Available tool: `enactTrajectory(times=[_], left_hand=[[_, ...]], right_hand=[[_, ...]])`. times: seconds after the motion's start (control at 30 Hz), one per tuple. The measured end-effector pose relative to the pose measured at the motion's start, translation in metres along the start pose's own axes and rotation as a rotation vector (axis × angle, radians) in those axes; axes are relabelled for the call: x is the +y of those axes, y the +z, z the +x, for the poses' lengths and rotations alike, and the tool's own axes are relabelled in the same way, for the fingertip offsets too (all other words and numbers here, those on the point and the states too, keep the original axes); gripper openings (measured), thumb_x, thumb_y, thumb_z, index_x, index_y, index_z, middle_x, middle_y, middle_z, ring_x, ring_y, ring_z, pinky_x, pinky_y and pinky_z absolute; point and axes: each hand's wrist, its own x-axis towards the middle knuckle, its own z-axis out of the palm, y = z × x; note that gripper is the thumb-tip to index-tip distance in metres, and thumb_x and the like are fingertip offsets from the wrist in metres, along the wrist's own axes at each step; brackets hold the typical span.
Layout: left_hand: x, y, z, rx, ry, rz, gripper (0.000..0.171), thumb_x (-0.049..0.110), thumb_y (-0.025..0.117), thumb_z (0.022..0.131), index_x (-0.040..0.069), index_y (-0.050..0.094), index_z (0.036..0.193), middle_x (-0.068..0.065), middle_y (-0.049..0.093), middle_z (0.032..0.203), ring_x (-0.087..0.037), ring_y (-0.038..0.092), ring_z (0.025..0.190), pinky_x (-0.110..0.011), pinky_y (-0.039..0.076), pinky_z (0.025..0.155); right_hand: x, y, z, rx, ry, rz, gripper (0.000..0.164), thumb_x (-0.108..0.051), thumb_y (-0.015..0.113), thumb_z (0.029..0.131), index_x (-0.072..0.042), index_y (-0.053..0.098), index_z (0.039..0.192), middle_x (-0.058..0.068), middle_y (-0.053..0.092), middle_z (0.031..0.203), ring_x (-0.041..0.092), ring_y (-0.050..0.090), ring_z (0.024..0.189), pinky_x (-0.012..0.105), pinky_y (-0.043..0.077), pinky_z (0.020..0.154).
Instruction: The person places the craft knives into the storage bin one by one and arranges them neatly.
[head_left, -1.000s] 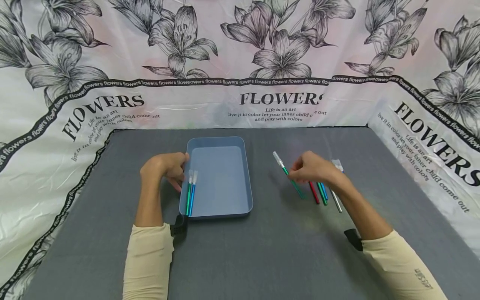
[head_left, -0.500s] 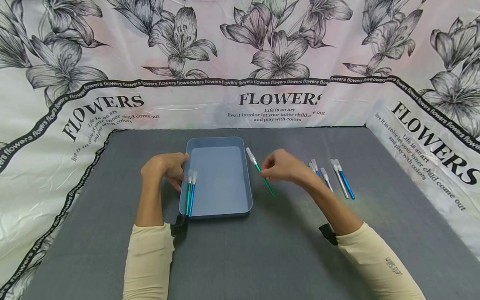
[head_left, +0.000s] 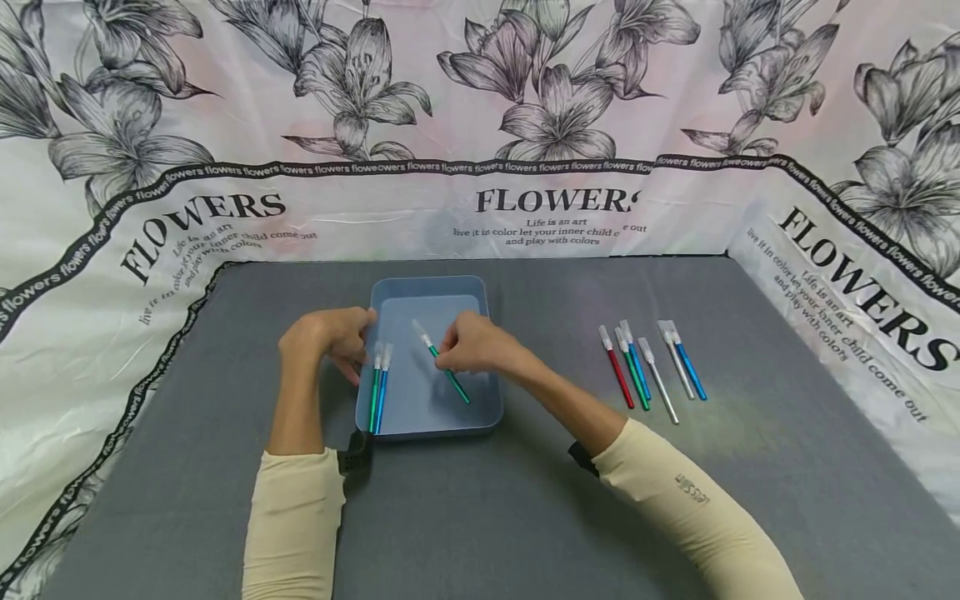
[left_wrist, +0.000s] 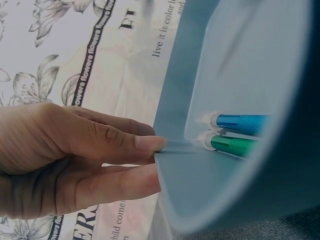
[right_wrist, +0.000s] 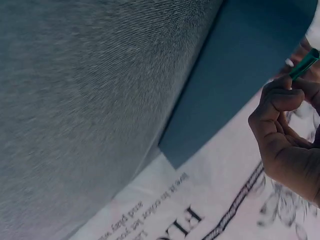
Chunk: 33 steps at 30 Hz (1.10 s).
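My right hand (head_left: 480,343) pinches a green craft knife (head_left: 456,386) with a clear cap, holding it slanted above the blue-grey tray (head_left: 468,307). In the right wrist view, the green handle end (right_wrist: 305,65) pokes out past the curled fingers. At the tray's left side, my left hand (head_left: 333,337) grips the rim; the left wrist view has its thumb (left_wrist: 150,143) on the edge. Along that inner side lie a green craft knife (head_left: 374,404) and a blue one (head_left: 384,392), side by side, capped ends pointing away.
Right of the tray, several more capped craft knives lie on the grey tabletop (head_left: 525,517): a red one (head_left: 622,381), a silver one (head_left: 662,387), a blue one (head_left: 692,371) and others. A flower-printed cloth (head_left: 420,212) stands up behind and along the sides.
My right hand has carried the green craft knife leftward from the group on the table to over the tray. The left hand has stayed at the rim.
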Motion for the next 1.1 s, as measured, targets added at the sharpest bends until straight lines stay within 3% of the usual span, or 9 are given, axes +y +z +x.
enactTrajectory(times=[0.07, 0.2, 0.4, 0.53, 0.63, 0.83, 1.1], left_hand=[[0.001, -0.001, 0.001, -0.003, 0.009, 0.006, 0.051, -0.003, 0.059, 0.102, -0.006, 0.039, 0.149, -0.029, 0.066, 0.126, -0.021, 0.081, 0.083, -0.046, 0.059, 0.102], [0.0, -0.002, 0.001, -0.016, 0.021, -0.008, 0.051, -0.002, 0.06, 0.102, -0.008, 0.039, 0.149, -0.031, 0.064, 0.128, -0.022, 0.081, 0.085, -0.045, 0.061, 0.099], [0.0, -0.002, 0.001, -0.018, 0.018, 0.007, 0.05, -0.001, 0.061, 0.102, -0.007, 0.04, 0.148, -0.031, 0.065, 0.128, -0.021, 0.081, 0.084, -0.041, 0.062, 0.096], [0.0, -0.002, 0.001, -0.016, 0.012, -0.015, 0.064, -0.004, 0.059, 0.102, -0.007, 0.028, 0.159, -0.034, 0.064, 0.131, -0.022, 0.081, 0.084, -0.037, 0.065, 0.086], [0.001, -0.003, 0.001, -0.012, 0.0, -0.014, 0.077, -0.005, 0.057, 0.103, -0.004, 0.013, 0.165, -0.032, 0.064, 0.128, -0.021, 0.081, 0.083, -0.035, 0.066, 0.083], [0.002, -0.004, 0.002, -0.016, -0.005, -0.025, 0.073, -0.006, 0.055, 0.103, -0.004, 0.016, 0.165, -0.026, 0.066, 0.115, -0.021, 0.081, 0.081, -0.034, 0.066, 0.08], [0.001, -0.004, 0.002, -0.03, 0.012, -0.058, 0.076, -0.008, 0.054, 0.103, -0.004, 0.012, 0.165, -0.028, 0.063, 0.117, -0.025, 0.081, 0.087, -0.034, 0.066, 0.078]], right_hand=[[-0.001, 0.005, 0.008, -0.033, -0.002, 0.012, 0.017, -0.005, 0.065, 0.091, 0.004, 0.08, 0.089, 0.0, 0.055, 0.061, 0.011, 0.043, 0.056, 0.024, 0.036, 0.054], [-0.001, 0.017, 0.022, -0.075, 0.022, 0.026, 0.016, -0.003, 0.067, 0.091, 0.006, 0.08, 0.091, 0.004, 0.062, 0.062, 0.012, 0.055, 0.057, 0.022, 0.049, 0.056], [-0.006, 0.03, 0.035, -0.078, 0.104, 0.015, 0.012, -0.006, 0.071, 0.092, 0.004, 0.079, 0.091, 0.003, 0.066, 0.066, 0.011, 0.065, 0.06, 0.023, 0.059, 0.06], [-0.009, 0.036, 0.04, -0.054, 0.139, 0.029, 0.011, -0.006, 0.073, 0.092, 0.004, 0.078, 0.09, 0.002, 0.067, 0.066, 0.01, 0.065, 0.058, 0.022, 0.058, 0.058], [-0.012, 0.04, 0.041, -0.04, 0.133, 0.04, 0.011, -0.006, 0.075, 0.092, 0.004, 0.077, 0.088, 0.003, 0.067, 0.065, 0.011, 0.065, 0.056, 0.021, 0.058, 0.056], [-0.015, 0.045, 0.041, -0.029, 0.123, 0.092, 0.009, -0.004, 0.075, 0.092, 0.004, 0.074, 0.088, 0.005, 0.068, 0.065, 0.012, 0.065, 0.054, 0.025, 0.062, 0.058], [-0.019, 0.053, 0.04, -0.025, 0.092, 0.143, 0.007, 0.0, 0.072, 0.092, 0.007, 0.071, 0.091, 0.007, 0.067, 0.064, 0.012, 0.065, 0.055, 0.03, 0.064, 0.06]])
